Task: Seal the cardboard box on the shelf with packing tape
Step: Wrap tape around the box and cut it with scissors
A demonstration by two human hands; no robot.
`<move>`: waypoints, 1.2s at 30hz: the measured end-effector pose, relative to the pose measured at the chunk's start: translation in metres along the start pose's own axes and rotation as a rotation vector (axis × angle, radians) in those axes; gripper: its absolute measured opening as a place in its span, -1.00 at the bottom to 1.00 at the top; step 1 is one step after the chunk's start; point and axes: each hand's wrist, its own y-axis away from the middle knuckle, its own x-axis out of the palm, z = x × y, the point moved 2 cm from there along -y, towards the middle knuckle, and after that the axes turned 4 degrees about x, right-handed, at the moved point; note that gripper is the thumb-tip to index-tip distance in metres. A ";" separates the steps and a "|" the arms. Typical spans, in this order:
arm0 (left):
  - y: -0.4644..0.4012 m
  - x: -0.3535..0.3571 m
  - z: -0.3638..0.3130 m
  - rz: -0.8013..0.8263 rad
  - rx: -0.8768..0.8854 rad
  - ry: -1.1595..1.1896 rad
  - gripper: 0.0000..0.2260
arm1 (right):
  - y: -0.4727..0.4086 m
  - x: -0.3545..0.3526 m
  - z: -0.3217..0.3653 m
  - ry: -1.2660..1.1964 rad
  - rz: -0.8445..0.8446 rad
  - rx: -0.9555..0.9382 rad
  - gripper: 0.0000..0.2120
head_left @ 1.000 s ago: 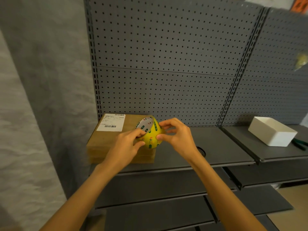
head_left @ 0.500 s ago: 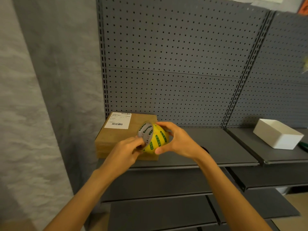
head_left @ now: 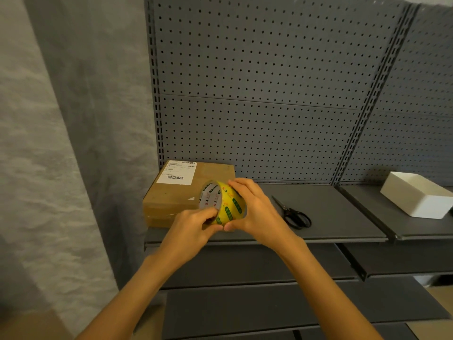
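Note:
A flat brown cardboard box (head_left: 176, 195) with a white shipping label lies at the left end of the grey shelf (head_left: 338, 217), against the pegboard. In front of its right half I hold a yellow roll of packing tape (head_left: 229, 204) with green print. My right hand (head_left: 255, 207) wraps the roll from the right. My left hand (head_left: 193, 223) pinches at the roll's lower left edge with thumb and fingers. The box's front right corner is hidden behind the roll and hands.
Black-handled scissors (head_left: 293, 214) lie on the shelf just right of my right hand. A white box (head_left: 416, 197) sits on the neighbouring shelf at the far right. Grey pegboard (head_left: 257, 94) backs the shelves; lower shelves jut out below.
The view has shifted left, bringing the scissors out from behind my right hand. The roll has turned slightly, its open core now facing left, and my left fingers have moved to its lower edge.

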 end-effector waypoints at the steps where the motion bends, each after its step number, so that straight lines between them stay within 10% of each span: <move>1: 0.001 0.000 0.000 -0.004 0.002 0.001 -0.88 | 0.002 0.000 0.000 0.013 -0.008 -0.003 -0.07; 36: 0.002 -0.001 0.001 -0.102 -0.052 0.084 -0.86 | 0.007 0.005 0.003 0.076 -0.205 -0.158 -0.46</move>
